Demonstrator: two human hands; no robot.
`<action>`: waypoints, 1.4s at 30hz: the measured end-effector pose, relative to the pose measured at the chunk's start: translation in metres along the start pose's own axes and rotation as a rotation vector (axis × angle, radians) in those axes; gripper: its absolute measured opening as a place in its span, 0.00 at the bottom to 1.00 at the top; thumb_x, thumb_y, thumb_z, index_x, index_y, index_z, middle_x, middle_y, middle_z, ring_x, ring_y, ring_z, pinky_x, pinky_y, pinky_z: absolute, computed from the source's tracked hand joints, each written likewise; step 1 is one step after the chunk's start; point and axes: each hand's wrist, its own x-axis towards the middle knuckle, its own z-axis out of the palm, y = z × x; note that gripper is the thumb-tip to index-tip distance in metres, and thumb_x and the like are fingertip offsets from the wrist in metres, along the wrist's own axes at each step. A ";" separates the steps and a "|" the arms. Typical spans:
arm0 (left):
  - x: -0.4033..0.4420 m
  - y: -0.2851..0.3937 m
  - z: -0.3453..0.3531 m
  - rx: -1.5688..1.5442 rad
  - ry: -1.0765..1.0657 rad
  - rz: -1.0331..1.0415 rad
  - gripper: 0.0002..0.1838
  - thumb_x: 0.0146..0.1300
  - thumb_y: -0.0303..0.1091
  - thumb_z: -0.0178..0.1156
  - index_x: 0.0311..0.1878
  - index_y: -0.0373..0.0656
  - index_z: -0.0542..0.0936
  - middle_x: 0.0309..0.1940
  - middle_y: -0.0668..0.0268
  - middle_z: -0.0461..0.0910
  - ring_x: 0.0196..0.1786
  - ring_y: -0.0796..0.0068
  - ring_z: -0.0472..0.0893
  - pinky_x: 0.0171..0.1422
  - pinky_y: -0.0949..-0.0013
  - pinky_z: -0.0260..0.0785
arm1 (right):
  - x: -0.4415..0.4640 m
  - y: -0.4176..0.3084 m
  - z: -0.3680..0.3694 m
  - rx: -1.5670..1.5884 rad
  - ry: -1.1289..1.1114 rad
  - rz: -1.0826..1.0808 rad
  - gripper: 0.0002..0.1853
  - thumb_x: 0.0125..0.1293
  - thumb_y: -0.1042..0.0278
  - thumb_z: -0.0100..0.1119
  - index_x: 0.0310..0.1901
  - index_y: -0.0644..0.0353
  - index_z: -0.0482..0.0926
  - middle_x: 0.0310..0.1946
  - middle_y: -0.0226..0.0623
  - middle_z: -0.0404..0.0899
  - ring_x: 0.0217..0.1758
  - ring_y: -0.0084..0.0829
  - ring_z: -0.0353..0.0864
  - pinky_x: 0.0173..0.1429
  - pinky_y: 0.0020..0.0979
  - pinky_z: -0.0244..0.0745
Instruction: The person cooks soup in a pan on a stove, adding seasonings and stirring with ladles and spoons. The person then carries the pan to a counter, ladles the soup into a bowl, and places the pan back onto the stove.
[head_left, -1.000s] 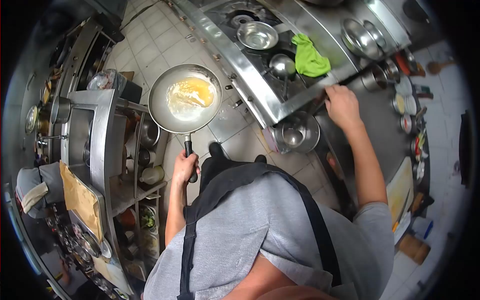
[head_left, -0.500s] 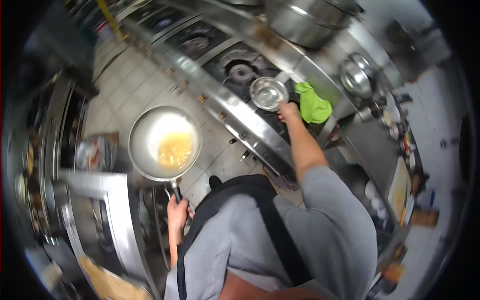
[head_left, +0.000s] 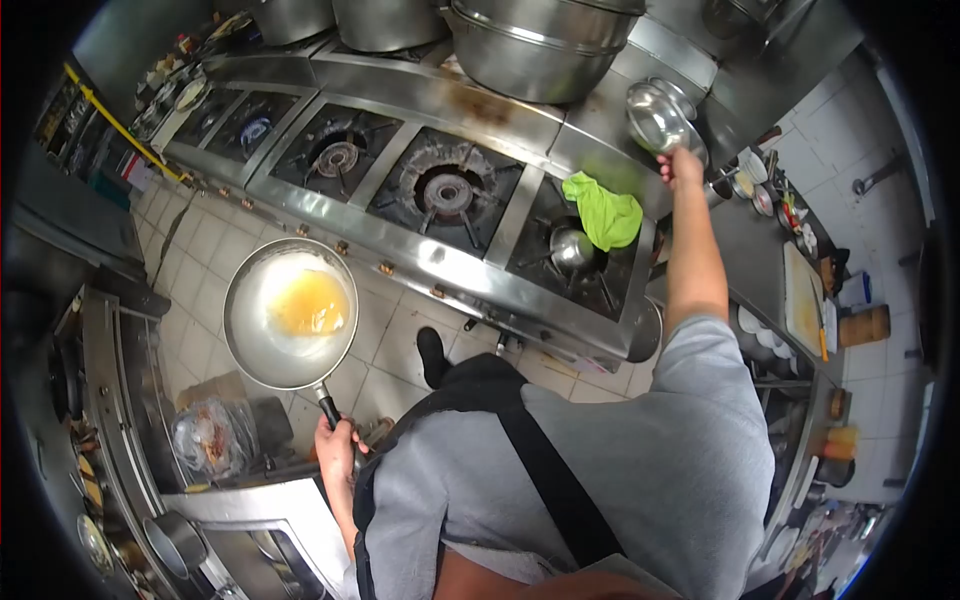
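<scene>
My left hand [head_left: 340, 440] is wrapped round the black handle of a frying pan [head_left: 240, 325], held out over the tiled floor. A pool of yellow liquid [head_left: 310, 303] lies in the pan. Stretched to the back right of the stove, my right hand [head_left: 682, 168] grips the rim of a shiny metal bowl [head_left: 655, 118]. Another metal bowl [head_left: 678, 96] sits just behind it. On the right burner rests a small rounded metal vessel [head_left: 572, 248], partly covered by a bright green cloth [head_left: 608, 212].
The gas stove [head_left: 470, 255] runs across the front, with large pots [head_left: 535, 55] along its back. To the right stands a counter with a cutting board [head_left: 802, 300] and a knife [head_left: 822, 325]. A plastic bag [head_left: 212, 437] lies low at left, above a steel-topped unit [head_left: 300, 500].
My right hand has moved from over the stove to the back right with the metal bowl. The view has turned and shifted. My left hand still holds the frying pan.
</scene>
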 end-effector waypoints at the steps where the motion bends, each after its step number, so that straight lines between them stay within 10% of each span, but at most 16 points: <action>1: 0.014 0.008 -0.001 0.006 0.023 -0.008 0.03 0.62 0.25 0.49 0.38 0.38 0.69 0.20 0.66 0.70 0.14 0.75 0.69 0.19 0.70 0.68 | 0.019 -0.009 -0.002 -0.011 0.005 0.001 0.12 0.69 0.65 0.46 0.35 0.61 0.78 0.25 0.37 0.83 0.16 0.24 0.75 0.18 0.28 0.65; 7: 0.082 0.073 -0.013 0.122 -0.058 0.024 0.02 0.60 0.25 0.50 0.37 0.39 0.70 0.19 0.67 0.70 0.15 0.75 0.70 0.18 0.71 0.68 | -0.031 -0.060 0.070 0.375 -0.157 -0.268 0.17 0.75 0.62 0.43 0.54 0.65 0.74 0.48 0.41 0.85 0.33 0.29 0.85 0.31 0.26 0.78; 12: 0.124 0.130 -0.013 0.087 0.006 0.015 0.02 0.60 0.27 0.51 0.34 0.39 0.72 0.18 0.67 0.71 0.14 0.74 0.72 0.18 0.72 0.67 | -0.105 0.006 0.162 0.097 -0.422 -0.242 0.15 0.76 0.60 0.49 0.50 0.61 0.79 0.32 0.35 0.85 0.24 0.24 0.81 0.28 0.23 0.74; 24: 0.263 0.361 -0.025 0.341 -0.011 0.258 0.09 0.57 0.33 0.55 0.37 0.37 0.72 0.19 0.67 0.73 0.16 0.74 0.74 0.24 0.72 0.69 | -0.234 0.132 0.241 -0.235 -0.808 0.025 0.12 0.71 0.67 0.56 0.49 0.65 0.80 0.31 0.36 0.84 0.28 0.21 0.80 0.32 0.24 0.77; 30: 0.370 0.502 -0.028 0.368 -0.068 0.491 0.06 0.60 0.33 0.55 0.32 0.41 0.73 0.20 0.71 0.73 0.17 0.80 0.73 0.22 0.74 0.69 | -0.244 0.135 0.255 -0.683 -0.618 -0.262 0.14 0.66 0.61 0.58 0.48 0.58 0.82 0.33 0.42 0.87 0.38 0.39 0.88 0.43 0.36 0.79; 35: 0.449 0.622 -0.012 0.388 -0.097 0.603 0.10 0.59 0.34 0.57 0.24 0.42 0.75 0.19 0.69 0.75 0.17 0.79 0.74 0.23 0.72 0.68 | -0.254 0.141 0.287 -0.661 -0.428 -0.298 0.12 0.67 0.65 0.58 0.46 0.62 0.82 0.28 0.38 0.86 0.27 0.28 0.84 0.35 0.30 0.77; 42: 0.560 0.755 0.026 0.447 -0.168 0.674 0.09 0.60 0.32 0.57 0.24 0.43 0.75 0.19 0.72 0.75 0.18 0.80 0.75 0.24 0.74 0.68 | -0.304 0.120 0.364 -0.800 -0.251 -0.197 0.12 0.65 0.64 0.60 0.44 0.61 0.83 0.31 0.47 0.85 0.33 0.41 0.87 0.40 0.37 0.78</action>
